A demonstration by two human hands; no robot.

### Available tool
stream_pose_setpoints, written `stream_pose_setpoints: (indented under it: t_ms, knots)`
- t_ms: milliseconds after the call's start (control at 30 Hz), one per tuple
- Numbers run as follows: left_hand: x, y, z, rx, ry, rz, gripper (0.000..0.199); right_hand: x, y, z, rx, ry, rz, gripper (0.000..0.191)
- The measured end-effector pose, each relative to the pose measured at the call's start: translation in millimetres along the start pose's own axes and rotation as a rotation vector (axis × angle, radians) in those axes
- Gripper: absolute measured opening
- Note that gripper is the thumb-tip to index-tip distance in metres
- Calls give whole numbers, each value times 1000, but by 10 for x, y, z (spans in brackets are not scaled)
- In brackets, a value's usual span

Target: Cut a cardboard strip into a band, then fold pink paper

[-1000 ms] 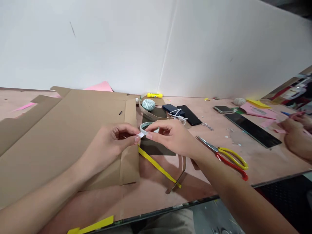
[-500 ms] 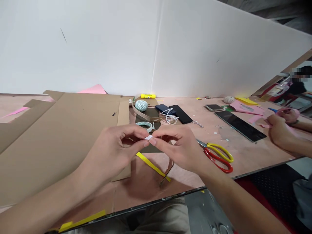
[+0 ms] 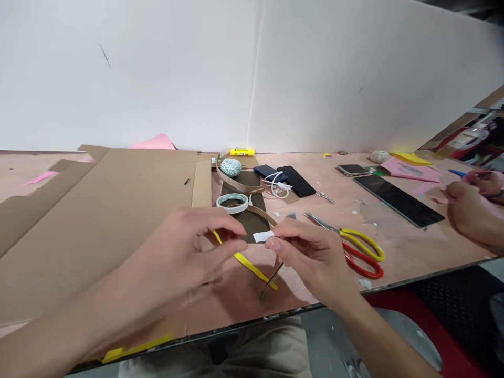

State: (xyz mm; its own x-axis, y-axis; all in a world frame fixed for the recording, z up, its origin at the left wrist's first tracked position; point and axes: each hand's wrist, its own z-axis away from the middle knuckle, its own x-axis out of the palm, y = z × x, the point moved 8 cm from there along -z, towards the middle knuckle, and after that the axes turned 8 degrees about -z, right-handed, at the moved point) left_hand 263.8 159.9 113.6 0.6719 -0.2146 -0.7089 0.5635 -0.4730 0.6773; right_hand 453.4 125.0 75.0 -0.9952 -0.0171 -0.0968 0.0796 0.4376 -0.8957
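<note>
Head view, inspection of both hands at the table:
- Right grip (image 3: 311,257): closed, thumb and forefinger pinching the right end of a white strip (image 3: 263,237).
- Left grip (image 3: 185,247): open, fingers curled and holding nothing; its fingertips lie just beside the strip's left end, apparently not touching.
- Strip: held in the air between the hands, over a dark card (image 3: 247,227). Judged light, thin and soft, and liable to bend or cling; best taken by its ends, with the flat faces left free.
- Below the hands: a yellow strip (image 3: 252,269) runs slantwise under the left fingers.
- Just beyond: a white tape roll (image 3: 232,203) lies flat on the dark card, near a twine ball (image 3: 231,167).
- Left side: a cardboard sheet (image 3: 110,194) lies on the table (image 3: 409,252).
- Right side: scissors (image 3: 356,252) lie open-handled, near a phone (image 3: 296,181).
- Far right: a co-worker's hand (image 3: 470,212) works apart from the person's own.
</note>
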Motion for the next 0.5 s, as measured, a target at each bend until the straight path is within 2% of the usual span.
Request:
stream_pose_setpoints:
  t_ms: [133, 267, 367, 500]
  knots:
    - [112, 269, -45, 129, -70, -101, 16, 28, -22, 70, -12, -8, -21, 8]
    - [105, 351, -174, 166, -179, -114, 24, 17, -23, 92, -41, 15, -14, 10]
    - [2, 339, -246, 166, -179, -147, 26, 27, 22, 121, -50, 39, -15, 15]
    - [-230, 330, -270, 109, -131, -264, 17, 73, 126, 169, 41, 82, -8, 27]
